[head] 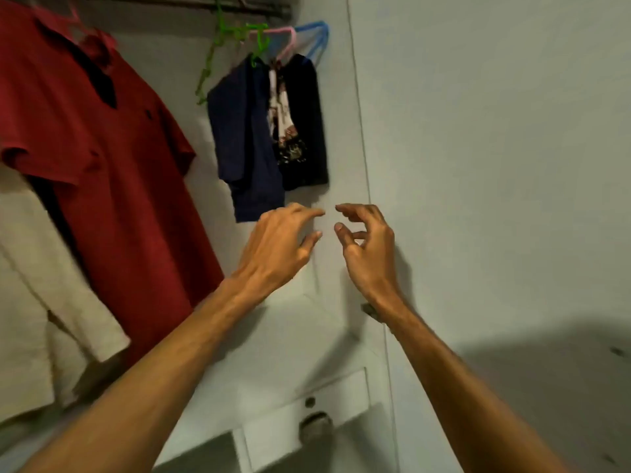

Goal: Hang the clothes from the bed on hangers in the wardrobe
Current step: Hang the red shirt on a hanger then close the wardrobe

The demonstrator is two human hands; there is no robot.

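Inside the wardrobe a red polo shirt [112, 172] hangs on a pink hanger [73, 20] at the left, over a beige garment [41, 302]. Further right a navy garment [242, 141] hangs on a green hanger [222, 39], beside a patterned piece [283, 121] and a black garment [304, 124] on pink and blue hangers [314, 32]. All hang from a dark rail [191, 3]. My left hand [276, 247] and my right hand [365, 250] are raised just below the navy and black garments, fingers loosely curled toward each other, holding nothing.
The wardrobe's pale back wall [307, 319] is behind my hands. The right side panel [495, 165] stands to the right. A white drawer with a round knob [316, 425] sits below. The bed is out of view.
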